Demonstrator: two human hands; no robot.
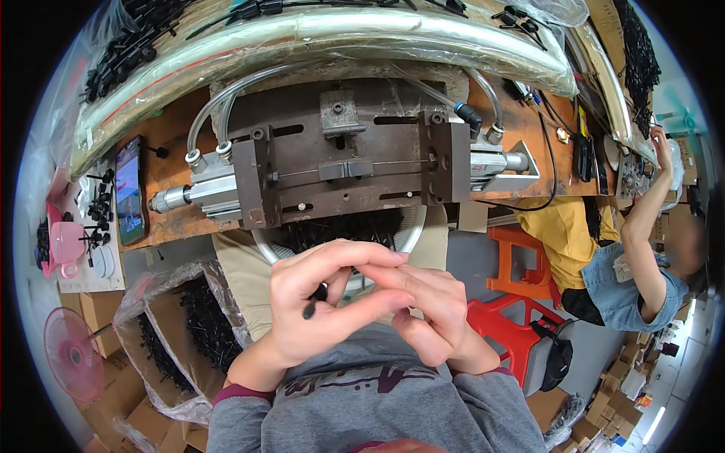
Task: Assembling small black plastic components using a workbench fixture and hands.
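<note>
My left hand (pixel 321 302) and my right hand (pixel 427 313) meet in front of my chest, fingertips touching. The left hand pinches a small black plastic part (pixel 313 302) between thumb and fingers. The right hand's fingers close against the left fingertips; whether it grips the same part is hidden. Just beyond the hands lies a round bowl (pixel 414 230) full of small black parts (pixel 343 230). Above it a brown metal fixture (pixel 347 162) with a thin wire across its middle sits on the orange bench, with pneumatic cylinders (pixel 192 195) at both ends.
A phone (pixel 130 190) lies at the bench's left. A plastic-lined carton (pixel 185 321) of black parts stands at lower left, near a pink fan (pixel 72 355) and pink cup (pixel 64 243). A red stool (pixel 517 325) and another person (pixel 604 257) are at right.
</note>
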